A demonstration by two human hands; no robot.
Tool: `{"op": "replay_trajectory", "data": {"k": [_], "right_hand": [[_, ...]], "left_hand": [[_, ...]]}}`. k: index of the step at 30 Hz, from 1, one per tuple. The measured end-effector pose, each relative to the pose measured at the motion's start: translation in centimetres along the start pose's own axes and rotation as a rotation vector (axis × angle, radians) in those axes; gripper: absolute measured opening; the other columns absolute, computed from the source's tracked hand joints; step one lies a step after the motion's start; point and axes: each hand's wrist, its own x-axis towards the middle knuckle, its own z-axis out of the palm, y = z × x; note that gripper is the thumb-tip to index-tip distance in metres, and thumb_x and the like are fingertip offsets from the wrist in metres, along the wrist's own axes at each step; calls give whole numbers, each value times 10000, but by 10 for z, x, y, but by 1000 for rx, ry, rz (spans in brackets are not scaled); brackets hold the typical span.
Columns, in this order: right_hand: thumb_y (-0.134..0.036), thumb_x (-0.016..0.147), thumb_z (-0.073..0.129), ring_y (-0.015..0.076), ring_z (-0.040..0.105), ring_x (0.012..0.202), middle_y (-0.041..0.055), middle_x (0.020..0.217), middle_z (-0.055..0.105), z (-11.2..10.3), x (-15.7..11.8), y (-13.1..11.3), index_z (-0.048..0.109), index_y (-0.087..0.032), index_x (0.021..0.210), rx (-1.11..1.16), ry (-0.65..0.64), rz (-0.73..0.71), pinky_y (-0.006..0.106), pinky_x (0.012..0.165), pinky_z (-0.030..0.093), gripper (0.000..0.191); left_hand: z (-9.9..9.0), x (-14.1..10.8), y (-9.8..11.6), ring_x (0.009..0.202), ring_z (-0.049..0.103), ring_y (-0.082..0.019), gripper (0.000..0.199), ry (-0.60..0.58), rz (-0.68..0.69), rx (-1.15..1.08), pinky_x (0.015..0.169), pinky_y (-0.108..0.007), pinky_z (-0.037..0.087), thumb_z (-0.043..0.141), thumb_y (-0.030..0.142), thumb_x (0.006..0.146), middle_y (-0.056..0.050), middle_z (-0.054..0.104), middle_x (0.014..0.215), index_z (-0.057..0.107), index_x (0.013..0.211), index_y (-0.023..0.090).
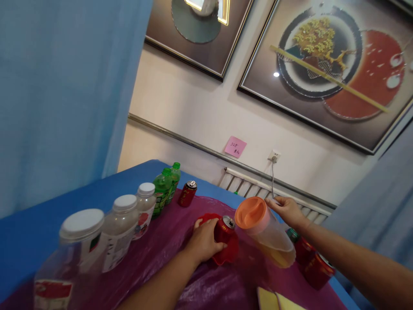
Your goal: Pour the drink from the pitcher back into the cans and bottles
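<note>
My left hand [204, 241] is wrapped round a red can [223, 230] with an open top, over a red scalloped dish [230, 252]. On the right, my right hand [287, 210] is closed at the far side of a clear pitcher [272, 241] with an orange lid [251, 212]. The pitcher is tilted, its lid towards the red can, and some yellowish liquid lies low inside. Its handle is hidden from view.
Clear jars with white lids [82, 224] and green bottles [162, 189] line the left side. Another red can [187, 193] stands behind. More red cans [318, 270] are at the right, and a yellow cloth-like item [279, 300] lies at the front edge.
</note>
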Motion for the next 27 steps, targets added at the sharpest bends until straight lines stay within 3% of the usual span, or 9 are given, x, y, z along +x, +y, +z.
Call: {"op": "replay_trajectory", "data": {"k": [27], "right_hand": [[-666, 776, 542, 101, 216, 520, -59, 551, 206, -3, 2, 3, 256, -247, 543, -17, 14, 6, 260, 469, 173, 558]], "left_hand": [[-1, 1, 1, 1241, 578, -319, 653, -30, -25, 22, 1180, -514, 181, 824, 380, 617, -76, 679, 1281, 592, 1212, 248]]}}
